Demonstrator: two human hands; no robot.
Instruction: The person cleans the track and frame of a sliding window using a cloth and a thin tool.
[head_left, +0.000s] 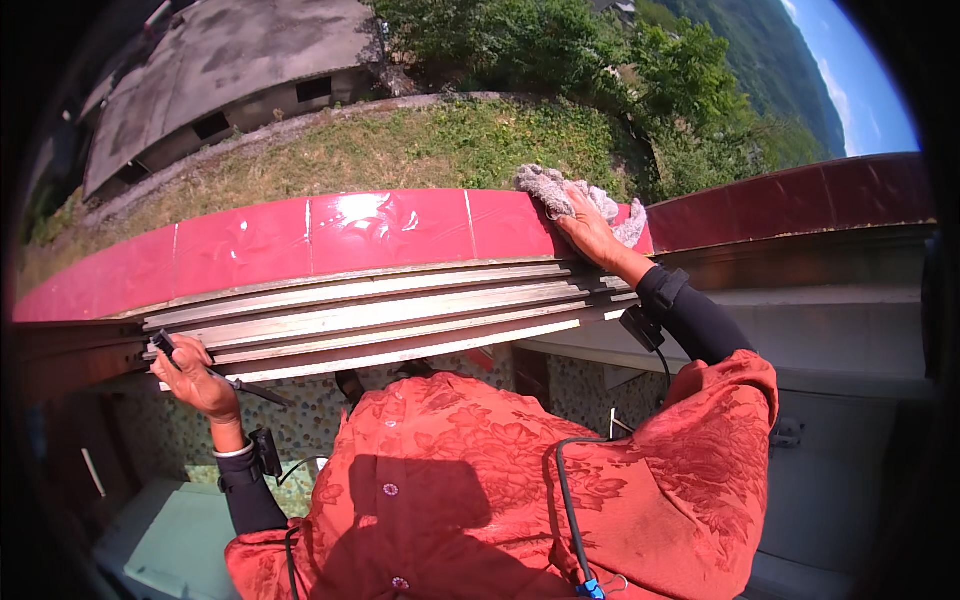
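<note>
My right hand (589, 225) presses a greyish-pink fluffy cloth (546, 187) onto the right end of a red tiled outer sill (390, 232). At the left end of the metal window tracks (375, 307), my left hand (196, 379) holds a dark, slim-handled brush (259, 391); its black head shows above the fingers. The tracks run between the two hands, on the near side of the tiles. Part of the cloth is hidden under my right hand.
Dark red tiles (787, 202) flank the opening on the right. Outside, past the sill, lie grass (420, 142) and a flat-roofed building (247, 45). A pale green surface (176, 536) is at lower left. A black cable (570, 502) hangs over my red shirt.
</note>
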